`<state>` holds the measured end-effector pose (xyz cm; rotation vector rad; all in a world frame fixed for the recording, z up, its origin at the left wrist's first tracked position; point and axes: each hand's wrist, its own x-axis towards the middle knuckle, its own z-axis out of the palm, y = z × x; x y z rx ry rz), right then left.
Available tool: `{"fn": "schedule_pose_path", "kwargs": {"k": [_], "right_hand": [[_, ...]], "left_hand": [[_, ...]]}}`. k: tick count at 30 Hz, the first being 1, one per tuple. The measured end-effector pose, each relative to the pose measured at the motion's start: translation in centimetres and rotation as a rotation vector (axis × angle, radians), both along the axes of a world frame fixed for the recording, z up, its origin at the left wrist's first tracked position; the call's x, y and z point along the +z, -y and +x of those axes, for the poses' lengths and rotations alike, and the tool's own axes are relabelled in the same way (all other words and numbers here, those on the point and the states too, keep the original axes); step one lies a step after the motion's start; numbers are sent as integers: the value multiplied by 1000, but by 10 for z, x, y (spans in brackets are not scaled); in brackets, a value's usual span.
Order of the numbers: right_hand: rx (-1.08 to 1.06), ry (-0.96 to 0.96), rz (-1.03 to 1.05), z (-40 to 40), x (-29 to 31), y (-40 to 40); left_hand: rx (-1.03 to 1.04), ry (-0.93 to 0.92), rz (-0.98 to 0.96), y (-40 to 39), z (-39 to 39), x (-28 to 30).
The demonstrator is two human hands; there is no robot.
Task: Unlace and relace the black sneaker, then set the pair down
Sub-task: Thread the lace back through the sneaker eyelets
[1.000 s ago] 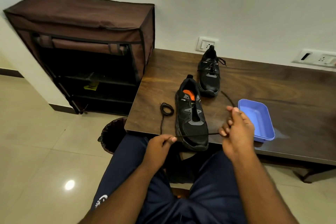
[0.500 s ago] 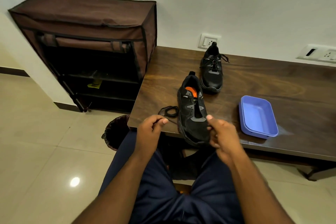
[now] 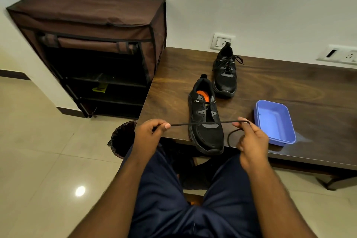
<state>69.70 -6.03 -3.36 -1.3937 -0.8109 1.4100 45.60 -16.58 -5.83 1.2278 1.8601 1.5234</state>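
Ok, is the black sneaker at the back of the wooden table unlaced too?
No: the far black sneaker has its laces crossed and tied, ends trailing sideways.

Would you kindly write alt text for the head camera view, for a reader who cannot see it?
A seated person's left hand and right hand pinch a black shoelace taut across the near, unlaced black sneaker at the edge of a dark wooden table. A laced black sneaker and an empty blue plastic tray sit beyond.
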Motion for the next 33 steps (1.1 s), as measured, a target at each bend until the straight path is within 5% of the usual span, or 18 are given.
{"fn": "schedule_pose_path", "kwargs": {"k": [4,9,12,16,18,22,24,31,33], "right_hand": [[348,-567,-190,-40,15,31],[116,-840,-198,-7,33,4],[114,-707,-178,1,28,2],[583,161,-113,-39,16,30],[800,364,-71,-55,11,42],[475,100,-127,-38,17,30],[346,143,-65,-16,17,19],[574,345,93,2,8,15],[703,362,112,0,9,16]], "left_hand": [[-208,-67,-32,-11,33,6],[-17,77,-99,-4,-5,5],[18,106,-96,1,-9,7],[-184,99,-36,-11,31,24],[-213,92,21,-17,41,33],[-68,67,37,-16,10,34],[62,51,-17,-9,-10,25],[491,-419,-410,-3,-18,-3],[416,-447,-396,-9,-2,2]]}}
